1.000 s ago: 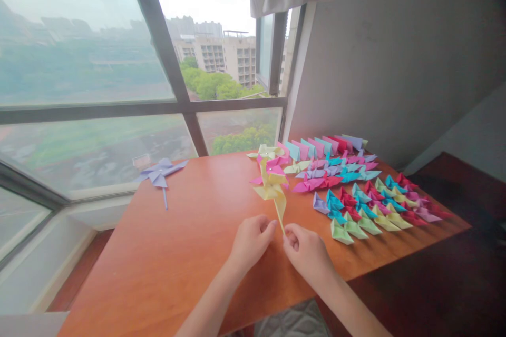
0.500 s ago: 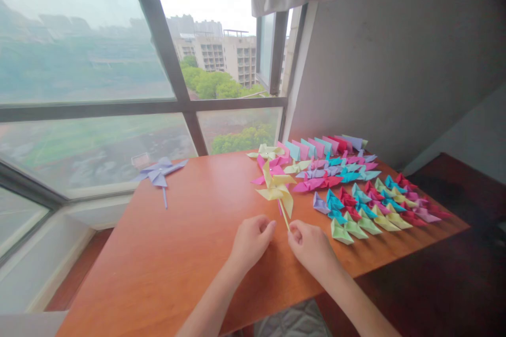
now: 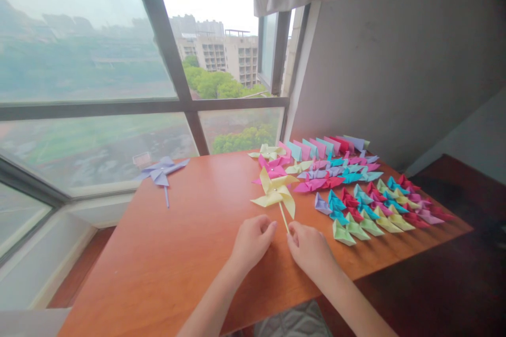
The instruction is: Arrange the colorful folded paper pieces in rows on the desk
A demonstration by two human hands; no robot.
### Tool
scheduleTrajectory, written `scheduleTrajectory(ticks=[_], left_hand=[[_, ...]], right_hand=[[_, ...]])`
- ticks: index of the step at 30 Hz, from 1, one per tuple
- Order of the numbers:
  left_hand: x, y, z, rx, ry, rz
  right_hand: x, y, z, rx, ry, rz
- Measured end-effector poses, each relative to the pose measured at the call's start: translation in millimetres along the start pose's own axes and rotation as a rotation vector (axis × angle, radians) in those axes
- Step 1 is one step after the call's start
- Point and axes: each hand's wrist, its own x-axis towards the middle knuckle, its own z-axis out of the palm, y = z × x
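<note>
A pale yellow paper pinwheel is held upright over the table, its thin yellow stick pinched near the lower end by the fingertips of my right hand. My left hand is beside it on the left, apart from the stick, with its fingers curled in and nothing visible in them. Behind the held pinwheel lie a magenta pinwheel and a pale cream-green pinwheel, partly overlapping. A lilac pinwheel with a lilac stick lies at the table's far left corner.
Rows of folded paper boats in several colours cover the right of the wooden table. Paper cranes and a row of folded paper planes stand behind them. A window borders the far side; a grey wall rises on the right.
The yellow pinwheel's head has tilted slightly leftward and turned a little, with its stick still in my right fingertips. Both hands have kept nearly the same place.
</note>
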Motion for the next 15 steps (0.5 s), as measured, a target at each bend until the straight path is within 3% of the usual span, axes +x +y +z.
scheduleTrajectory(ticks=[4,7,9,15], left_hand=[[-2,5,-10.4,0.031,-0.004,0.019],[-1,4,-35.1,0.239,0.006,0.018],[3,-3,-60.6,0.472,0.032,-0.067],[11,-54,-154.0,0.716,0.262,-0.439]], right_hand=[[1,-1,-1,-0.014,-0.009,-0.002],[0,0,-3,-0.027,0.015,0.017],[-1,1,-4,-0.027,0.031,0.021],[-2,4,-5,0.012,0.066,0.004]])
